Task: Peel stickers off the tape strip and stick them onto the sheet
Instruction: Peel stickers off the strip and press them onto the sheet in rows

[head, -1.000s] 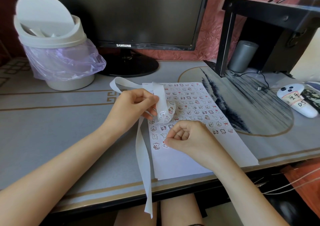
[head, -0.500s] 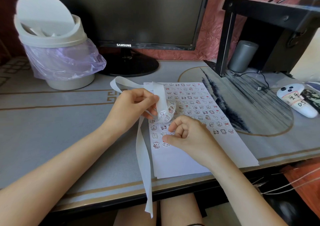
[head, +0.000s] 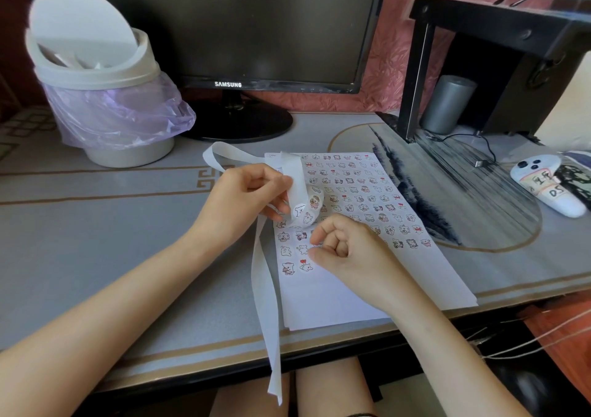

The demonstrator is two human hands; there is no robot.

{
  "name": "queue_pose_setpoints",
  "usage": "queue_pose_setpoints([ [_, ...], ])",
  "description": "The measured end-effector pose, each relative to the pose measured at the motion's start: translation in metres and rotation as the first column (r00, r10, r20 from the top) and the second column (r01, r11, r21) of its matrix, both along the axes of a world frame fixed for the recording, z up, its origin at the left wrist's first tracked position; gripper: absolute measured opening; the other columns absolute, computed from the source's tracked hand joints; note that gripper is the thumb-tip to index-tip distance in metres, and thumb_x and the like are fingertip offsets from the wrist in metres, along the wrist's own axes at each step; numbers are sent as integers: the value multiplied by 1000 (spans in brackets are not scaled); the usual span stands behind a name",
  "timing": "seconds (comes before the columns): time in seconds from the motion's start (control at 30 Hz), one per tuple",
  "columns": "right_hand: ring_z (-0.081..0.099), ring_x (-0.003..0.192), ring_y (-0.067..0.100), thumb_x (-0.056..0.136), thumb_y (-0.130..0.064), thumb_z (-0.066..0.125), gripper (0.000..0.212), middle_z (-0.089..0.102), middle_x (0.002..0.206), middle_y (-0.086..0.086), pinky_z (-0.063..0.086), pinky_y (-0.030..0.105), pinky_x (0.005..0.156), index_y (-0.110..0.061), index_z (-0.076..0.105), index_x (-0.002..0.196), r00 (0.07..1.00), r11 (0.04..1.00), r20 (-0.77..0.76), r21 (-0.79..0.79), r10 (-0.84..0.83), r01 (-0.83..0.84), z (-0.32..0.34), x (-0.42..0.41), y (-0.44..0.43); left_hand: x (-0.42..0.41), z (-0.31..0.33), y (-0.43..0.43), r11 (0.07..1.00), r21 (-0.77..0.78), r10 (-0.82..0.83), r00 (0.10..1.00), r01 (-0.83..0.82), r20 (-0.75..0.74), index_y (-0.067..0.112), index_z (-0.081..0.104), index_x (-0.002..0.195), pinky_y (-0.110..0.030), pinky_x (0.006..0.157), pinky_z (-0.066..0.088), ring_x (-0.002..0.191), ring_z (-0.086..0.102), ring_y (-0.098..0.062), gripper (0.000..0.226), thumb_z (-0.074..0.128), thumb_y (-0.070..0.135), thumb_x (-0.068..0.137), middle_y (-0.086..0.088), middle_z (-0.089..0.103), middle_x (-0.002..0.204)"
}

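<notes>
1. Filling up: rows of small cartoon stickers (head: pixel 351 189) are seen across most of the white paper sheet (head: pixel 319 301); its near third is left bare.
2. The curled white tape strip (head: pixel 295 176), a few stickers on it, is gripped by the left hand (head: pixel 243 199) above the sheet's left edge.
3. The right hand (head: pixel 345 250) is clenched at the lowest rows; whether a sticker is pinched cannot be told.
4. The contents of the purple-lined white swing-lid bin (head: pixel 96 74) are hidden.

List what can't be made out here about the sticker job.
- Head view: whether the right hand pinches a sticker; its curled fingers hide the tips.
- Head view: the sheet under that hand and wrist; covered.
- Head view: how the left hand pinches the tape strip; its fingers cover the contact.
- Head view: what the stickers show; too small.
- Head view: the top of the Samsung monitor; cut off by the frame edge.
</notes>
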State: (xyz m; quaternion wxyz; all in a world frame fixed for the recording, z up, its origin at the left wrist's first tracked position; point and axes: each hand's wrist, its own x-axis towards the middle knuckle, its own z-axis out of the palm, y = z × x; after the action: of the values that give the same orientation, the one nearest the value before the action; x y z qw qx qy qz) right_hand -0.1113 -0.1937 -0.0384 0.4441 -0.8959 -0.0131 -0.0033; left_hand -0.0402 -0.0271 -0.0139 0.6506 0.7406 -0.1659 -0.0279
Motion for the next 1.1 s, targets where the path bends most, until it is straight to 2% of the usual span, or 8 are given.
queue_pose_setpoints([
  [0.17,49,57,6,84,-18,67,9,60,64,-10,41,27,61,-23,61,81,1000,989,13,145,-3,1,10,2,-2,0,2,1,999,-42,-16,1000,16,-7,4,60,77,-22,55,54,54,62,-11,20,53,11,94,1,67,60],
  [0.23,53,61,8,84,-16,67,9,64,70,-6,45,28,62,-22,63,79,992,977,112,209,-55,30,18,4,-2,0,2,1,998,-57,-20,1000,19,-12,4,59,77,-22,54,54,53,62,-12,20,52,10,95,0,67,60],
  [0.33,57,66,8,83,-18,69,9,66,77,-5,43,22,58,-23,63,78,958,951,249,302,-142,62,28,10,3,0,1,2,997,-71,-18,1000,17,-10,2,59,80,-22,52,52,53,62,-13,19,52,10,95,0,67,59],
  [0.4,60,72,12,79,-19,73,9,67,79,-5,48,28,64,-22,65,80,942,946,296,317,-161,62,30,14,8,0,1,2,997,-76,-17,1000,17,-4,0,59,83,-22,52,51,54,62,-14,19,51,12,96,-1,67,60],
  [0.47,61,71,15,77,-18,76,12,67,79,-6,50,32,65,-20,65,82,940,948,301,312,-161,63,27,18,14,1,1,2,996,-85,-17,1000,16,-5,-2,58,86,-22,51,51,53,62,-15,18,52,12,96,-2,66,60],
  [0.63,59,68,5,75,-9,76,18,67,81,-8,45,19,62,-20,65,83,935,947,306,311,-179,79,24,24,17,1,2,1,994,-105,-17,1000,16,-9,-2,57,87,-23,50,51,53,62,-16,18,51,12,96,-3,66,60],
  [0.87,60,72,8,76,-2,73,23,67,77,-5,46,18,65,-23,64,79,931,917,326,398,-163,21,23,25,19,1,1,1,993,-114,-23,1000,24,5,-1,57,88,-24,53,53,55,63,-17,20,49,15,97,-5,67,62],
  [1.1,58,64,6,80,-1,71,15,66,73,1,43,15,50,-16,67,79,931,856,289,515,-225,47,25,26,17,-2,5,-2,989,-118,-94,995,89,-40,6,62,76,-28,62,57,63,65,-21,31,48,26,96,-6,67,66],
])
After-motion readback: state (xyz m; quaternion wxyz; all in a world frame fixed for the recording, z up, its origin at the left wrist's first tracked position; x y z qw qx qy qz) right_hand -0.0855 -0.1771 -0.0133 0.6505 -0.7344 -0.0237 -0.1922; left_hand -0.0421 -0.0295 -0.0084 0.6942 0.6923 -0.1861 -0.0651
